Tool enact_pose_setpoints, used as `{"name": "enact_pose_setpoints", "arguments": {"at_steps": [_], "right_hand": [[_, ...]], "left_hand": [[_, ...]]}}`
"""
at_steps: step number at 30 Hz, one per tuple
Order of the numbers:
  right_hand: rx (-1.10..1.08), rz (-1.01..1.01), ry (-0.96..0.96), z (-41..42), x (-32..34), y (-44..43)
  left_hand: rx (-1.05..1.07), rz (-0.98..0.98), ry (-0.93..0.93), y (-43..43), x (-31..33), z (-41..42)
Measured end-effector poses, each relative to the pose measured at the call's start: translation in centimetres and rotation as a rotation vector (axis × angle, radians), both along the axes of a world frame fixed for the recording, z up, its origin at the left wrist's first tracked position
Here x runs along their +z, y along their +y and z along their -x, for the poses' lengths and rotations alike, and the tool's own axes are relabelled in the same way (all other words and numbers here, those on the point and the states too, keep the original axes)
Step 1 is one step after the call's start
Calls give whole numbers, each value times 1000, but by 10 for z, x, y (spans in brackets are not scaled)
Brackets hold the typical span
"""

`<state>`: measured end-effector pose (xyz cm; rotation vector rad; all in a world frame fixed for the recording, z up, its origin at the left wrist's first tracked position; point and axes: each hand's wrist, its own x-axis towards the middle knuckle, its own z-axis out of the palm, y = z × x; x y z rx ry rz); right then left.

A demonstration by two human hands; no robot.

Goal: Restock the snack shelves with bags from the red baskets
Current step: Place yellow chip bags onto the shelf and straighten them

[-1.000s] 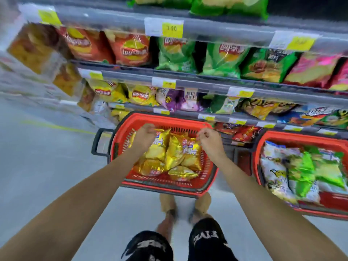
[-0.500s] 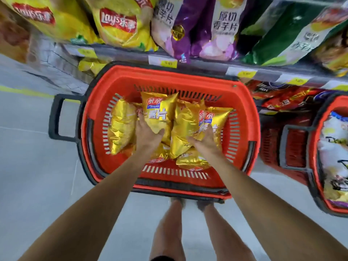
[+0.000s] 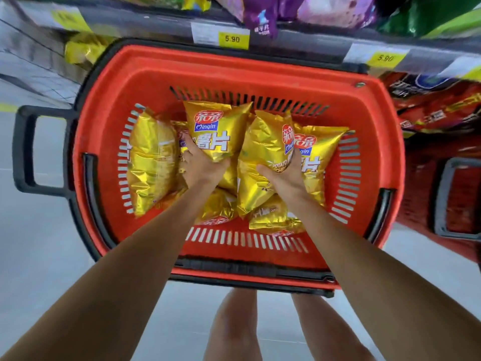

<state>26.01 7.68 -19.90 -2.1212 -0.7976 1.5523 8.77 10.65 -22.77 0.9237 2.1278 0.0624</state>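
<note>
Gold chip bags are lying heaped in the red basket, two standing upright mid-pile. It's sitting just beside the snack shelf.

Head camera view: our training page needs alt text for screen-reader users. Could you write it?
Looking down, a person's left hand grips one gold chip bag and the right hand another gold bag, inside a red basket holding several more. Behind it, a shelf edge carries yellow 5.90 price tags below purple bags.
</note>
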Motion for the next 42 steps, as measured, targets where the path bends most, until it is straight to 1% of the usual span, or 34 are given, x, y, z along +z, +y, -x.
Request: {"name": "enact_pose_setpoints", "arguments": {"at_steps": [4, 9, 13, 16, 22, 26, 30, 35, 39, 42], "right_hand": [[-23, -16, -44, 1, 8, 0], [-14, -41, -42, -4, 33, -9], [-2, -96, -54, -17, 74, -22], [6, -133, -86, -33, 110, -34], [-17, -258, -157, -74, 196, -72], [-72, -338, -181, -109, 259, -109], [-52, -414, -208, -145, 324, -142], [-33, -569, -247, -177, 408, -182], [-31, -693, -312, -215, 474, -206], [-76, -776, -390, -245, 528, -216]], "left_hand": [[-38, -58, 18, 0, 17, 1], [-68, -148, 69, -10, 51, -2], [-135, -261, 153, -25, 96, 0], [-137, -306, 150, -41, 132, -4], [-93, -396, 133, -85, 217, -31], [-123, -488, 138, -127, 282, -64], [-116, -571, 158, -167, 354, -102], [-87, -679, 117, -219, 425, -140], [-89, -747, 91, -236, 486, -173], [-102, -856, 54, -235, 539, -196]]}}
